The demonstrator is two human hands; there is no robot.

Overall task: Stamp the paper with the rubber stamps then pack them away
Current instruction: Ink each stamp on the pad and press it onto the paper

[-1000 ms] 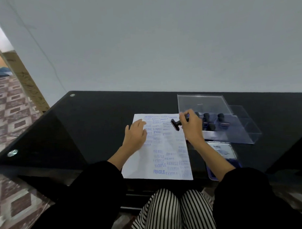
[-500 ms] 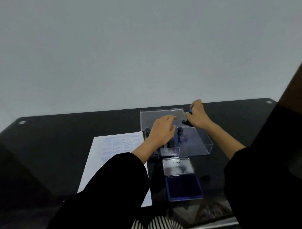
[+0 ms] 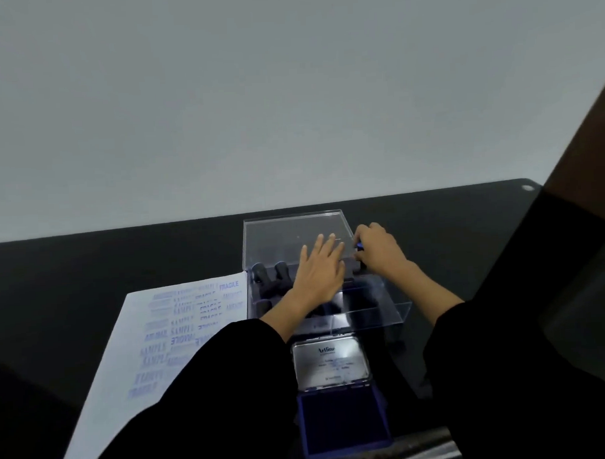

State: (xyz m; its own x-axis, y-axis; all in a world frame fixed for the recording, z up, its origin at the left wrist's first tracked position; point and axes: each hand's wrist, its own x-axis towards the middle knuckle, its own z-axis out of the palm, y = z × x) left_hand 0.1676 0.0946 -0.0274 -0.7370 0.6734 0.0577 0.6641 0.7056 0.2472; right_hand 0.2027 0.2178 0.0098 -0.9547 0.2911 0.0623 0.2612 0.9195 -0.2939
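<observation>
Rubber stamps: two black handles (image 3: 269, 269) stand upright in the left end of one clear plastic box (image 3: 393, 310), its lid raised behind; more stamps below are too hidden to count. The left hand (image 3: 319, 273) lies flat, fingers spread, over the box, gripping nothing. The right hand (image 3: 379, 252) pinches one stamp (image 3: 359, 246) at the box's back edge. One stamped paper (image 3: 167, 333) and one open ink pad (image 3: 342, 423) lie on the black table (image 3: 90, 267).
</observation>
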